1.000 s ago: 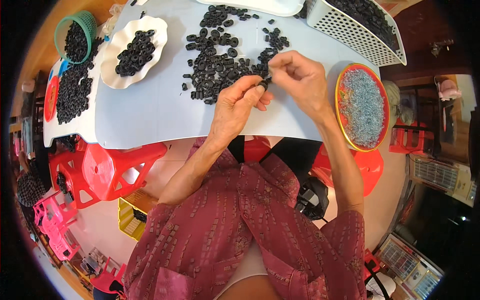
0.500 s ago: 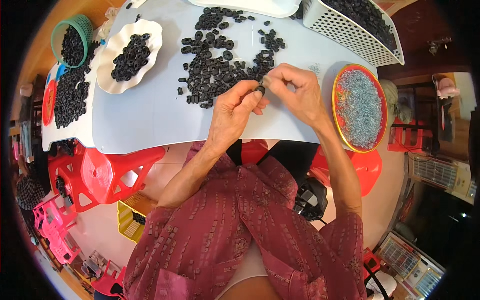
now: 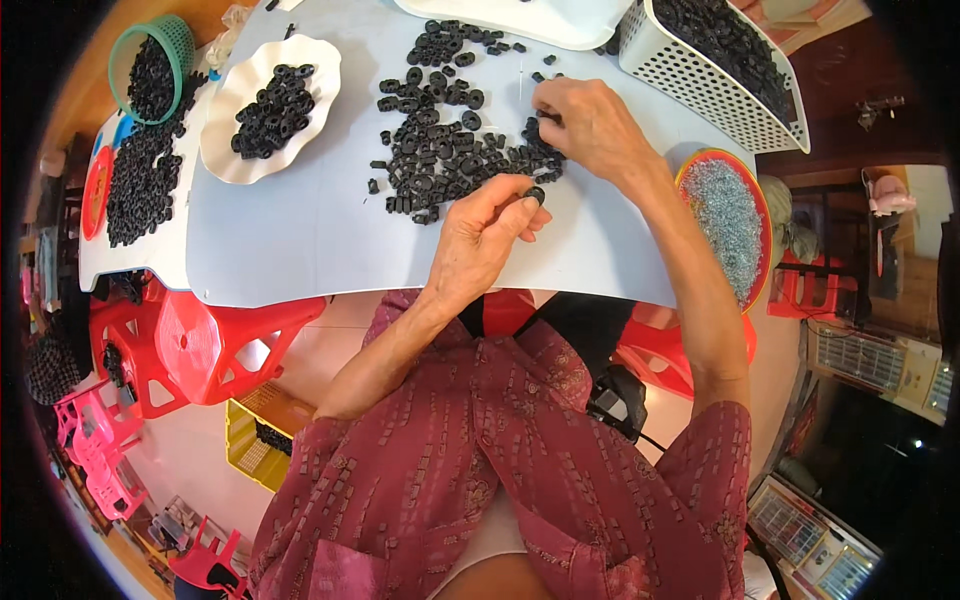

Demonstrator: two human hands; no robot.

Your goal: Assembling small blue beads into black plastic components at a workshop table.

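Observation:
Several small black rubber rings (image 3: 440,150) lie scattered in a heap on a white table (image 3: 300,240). My left hand (image 3: 485,240) sits at the heap's near edge and pinches one black ring (image 3: 536,194) between thumb and fingertips. My right hand (image 3: 590,125) rests palm down on the right part of the heap, fingers curled among the rings; whether it holds one is hidden. A thin metal pin (image 3: 521,84) lies on the table just left of that hand.
A white scalloped plate (image 3: 225,135) of rings and a green basket (image 3: 150,65) stand far left. A white perforated basket (image 3: 715,85) of rings is far right. A round red tray (image 3: 730,215) of pale beads sits right. Red plastic stools (image 3: 210,345) stand below.
My hands, joined over one ring before, have parted. The right hand moved up and away onto the heap; the left stays low with a ring in its fingers.

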